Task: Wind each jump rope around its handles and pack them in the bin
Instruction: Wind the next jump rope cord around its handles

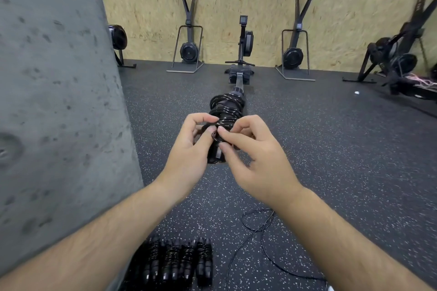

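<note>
Head cam: we're looking down at both hands held out over the speckled floor (331,139).
Rope (225,111): black, coiled around its handles, held up in the air between our hands.
Left hand (189,149): fingers curled round the bundle's lower end.
Right hand (257,160): thumb and forefinger pinching a loop of the cord.
Wound ropes (175,264): four lying side by side down by our left arm.
Loose rope (257,231): trailing on the floor under our right arm.
Rower (241,54): straight ahead by the wall.
</note>
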{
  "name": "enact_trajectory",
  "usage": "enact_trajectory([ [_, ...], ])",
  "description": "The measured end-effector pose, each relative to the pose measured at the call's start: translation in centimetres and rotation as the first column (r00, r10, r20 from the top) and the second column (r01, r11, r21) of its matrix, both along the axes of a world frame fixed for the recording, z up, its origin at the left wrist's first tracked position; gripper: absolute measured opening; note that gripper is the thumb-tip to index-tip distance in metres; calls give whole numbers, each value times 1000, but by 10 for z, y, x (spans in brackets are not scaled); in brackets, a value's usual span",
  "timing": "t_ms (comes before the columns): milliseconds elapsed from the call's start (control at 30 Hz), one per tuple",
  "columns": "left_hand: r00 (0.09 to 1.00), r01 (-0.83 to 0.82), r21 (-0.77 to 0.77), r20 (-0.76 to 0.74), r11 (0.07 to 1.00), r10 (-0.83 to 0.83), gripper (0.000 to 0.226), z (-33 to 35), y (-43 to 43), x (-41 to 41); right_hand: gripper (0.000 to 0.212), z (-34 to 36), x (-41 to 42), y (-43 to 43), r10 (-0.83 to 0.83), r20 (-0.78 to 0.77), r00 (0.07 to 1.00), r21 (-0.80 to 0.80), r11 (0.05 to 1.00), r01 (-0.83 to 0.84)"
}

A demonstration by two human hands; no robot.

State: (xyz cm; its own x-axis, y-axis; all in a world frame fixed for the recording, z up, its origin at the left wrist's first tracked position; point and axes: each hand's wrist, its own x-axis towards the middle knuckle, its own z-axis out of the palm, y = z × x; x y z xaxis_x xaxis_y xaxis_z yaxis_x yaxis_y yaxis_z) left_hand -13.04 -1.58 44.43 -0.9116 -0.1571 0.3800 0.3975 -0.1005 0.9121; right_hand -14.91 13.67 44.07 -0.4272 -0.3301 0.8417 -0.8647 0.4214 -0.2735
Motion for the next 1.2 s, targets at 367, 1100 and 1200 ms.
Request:
enact_trajectory([
  [367, 999, -33, 114, 19, 993, 31, 14, 0, 4, -3, 16, 0, 0, -3, -106, 61, 993, -61, 992, 109],
  [1100, 999, -30, 33, 44, 999, 28, 27, -7, 24, -8, 13, 2, -11, 10, 98, 312, 945, -187, 981, -40],
  [1200, 998, -43, 64, 47, 997, 40, 28, -6, 24, -10, 11, 1, -13, 7, 32, 281, 959, -173, 985, 17],
])
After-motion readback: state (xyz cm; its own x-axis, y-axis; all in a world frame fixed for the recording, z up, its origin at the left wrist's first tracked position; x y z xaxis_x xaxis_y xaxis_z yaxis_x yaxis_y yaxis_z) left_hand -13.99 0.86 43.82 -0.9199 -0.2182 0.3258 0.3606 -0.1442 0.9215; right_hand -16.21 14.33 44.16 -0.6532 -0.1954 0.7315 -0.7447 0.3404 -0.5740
